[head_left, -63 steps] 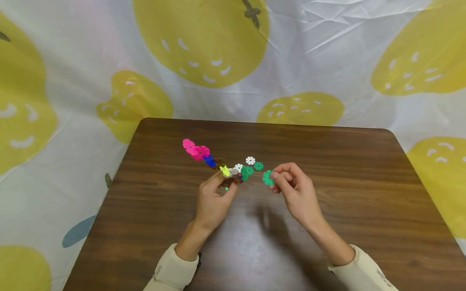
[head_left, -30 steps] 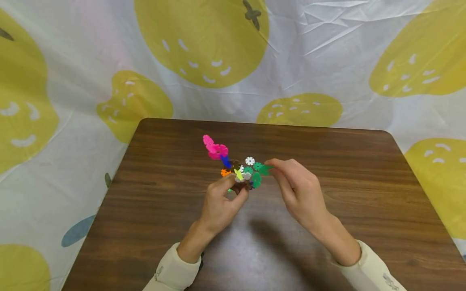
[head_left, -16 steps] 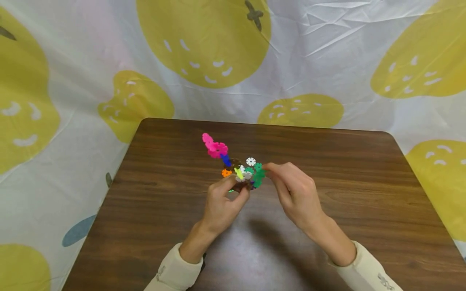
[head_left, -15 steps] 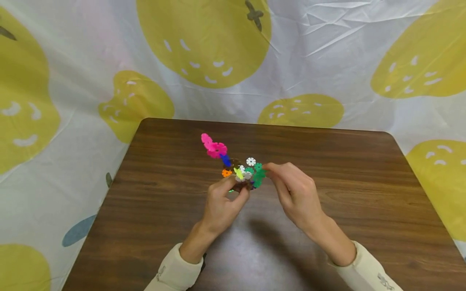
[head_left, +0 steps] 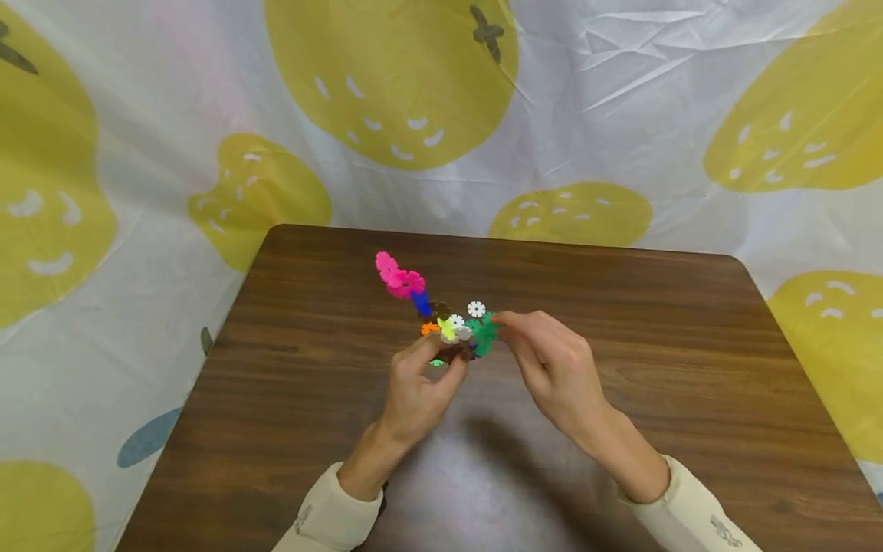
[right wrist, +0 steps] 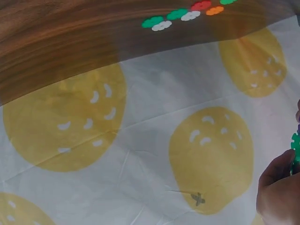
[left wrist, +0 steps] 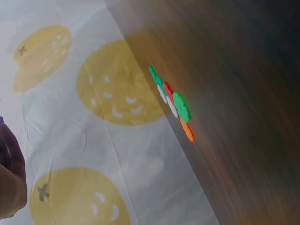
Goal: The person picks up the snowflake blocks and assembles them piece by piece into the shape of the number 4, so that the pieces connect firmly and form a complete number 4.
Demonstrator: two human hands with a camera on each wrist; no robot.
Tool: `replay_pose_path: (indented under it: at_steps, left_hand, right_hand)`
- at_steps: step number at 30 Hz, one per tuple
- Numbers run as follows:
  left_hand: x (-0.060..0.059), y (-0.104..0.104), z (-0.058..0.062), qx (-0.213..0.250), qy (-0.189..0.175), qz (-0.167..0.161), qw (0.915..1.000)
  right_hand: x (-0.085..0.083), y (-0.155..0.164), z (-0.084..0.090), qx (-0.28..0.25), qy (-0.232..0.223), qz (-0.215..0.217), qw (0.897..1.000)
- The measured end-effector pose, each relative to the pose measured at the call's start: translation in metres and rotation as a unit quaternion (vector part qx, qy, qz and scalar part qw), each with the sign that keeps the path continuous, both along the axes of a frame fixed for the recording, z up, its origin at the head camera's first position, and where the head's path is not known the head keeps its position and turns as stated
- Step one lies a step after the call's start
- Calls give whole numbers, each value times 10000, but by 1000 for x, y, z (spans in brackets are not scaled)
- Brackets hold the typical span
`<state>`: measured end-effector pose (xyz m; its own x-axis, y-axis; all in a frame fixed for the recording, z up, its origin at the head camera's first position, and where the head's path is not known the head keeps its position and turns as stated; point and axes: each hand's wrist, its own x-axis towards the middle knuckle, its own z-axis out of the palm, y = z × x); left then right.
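My left hand pinches a chain of interlocking snowflake discs between thumb and fingers, held above the table. Two pink discs stick out at its far left end, followed by a blue disc, a brown one, a lime-yellow disc and a grey one. At the chain's right end, my right hand pinches a green disc that overlaps another green one there. In the right wrist view, that hand's fingers show at the right edge beside a green disc.
Loose discs lie on the brown wooden table behind the chain: white, orange, red and several green. A white cloth with yellow fruit print hangs beyond the table's far edge.
The right hand has brought its green disc leftward from apart to the chain's green end. The left hand shifted the chain right, then slightly back left over the last half second.
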<state>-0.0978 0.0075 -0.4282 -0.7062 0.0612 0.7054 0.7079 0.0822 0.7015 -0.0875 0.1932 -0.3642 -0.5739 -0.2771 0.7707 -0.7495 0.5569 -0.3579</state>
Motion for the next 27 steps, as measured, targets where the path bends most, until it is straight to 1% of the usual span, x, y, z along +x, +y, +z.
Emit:
replay_pose_path:
  at_steps: [2,5,8,11,12,14,15,17,19,21,22,24,25,27]
  left_hand:
    - [0,-1,1,-28,-31,-7,10000]
    - [0,-4,1,-59,-83,36,9999]
    - [-1,-6,1,-36,-42,83,10000]
    - [-2,-8,1,6,13,114,9999]
    - [-3,-9,1,15,40,132,9999]
    - [-3,-9,0,24,26,145,9999]
    - [-3,-9,0,31,22,145,9999]
    - [-3,-10,1,34,0,147,9999]
    - [-3,-10,1,30,-17,154,9999]
    - [-2,-10,2,29,-37,156,9999]
    - [-2,-10,2,22,-38,162,9999]
    - [-1,-10,2,5,-31,187,9998]
    - [-1,-9,2,4,-36,193,9998]
    - [0,-9,2,6,-44,207,9998]
  right_hand:
    - [-1,1,0,34,-21,13,10000]
    - [-1,4,1,31,-274,-97,9996]
    - [-1,11,1,-158,-732,-363,9965]
    - [-6,22,-5,-525,-1264,-581,9889]
    - [-8,26,-8,-687,-1514,-630,9841]
    - [-13,35,-18,-1017,-2079,-701,9703]
    - [-16,40,-24,-1147,-2388,-763,9613]
    - [-21,50,-36,-1331,-3029,-949,9389]
    - [-27,59,-50,-1353,-3577,-1159,9167]
    - [-32,67,-64,-1168,-3966,-1369,9002]
    - [-35,70,-71,-1057,-4097,-1440,8946]
    - [-41,75,-85,-799,-4267,-1517,8880]
    - [-44,77,-91,-652,-4306,-1540,8869]
    - [-49,81,-104,-376,-4300,-1586,8880]
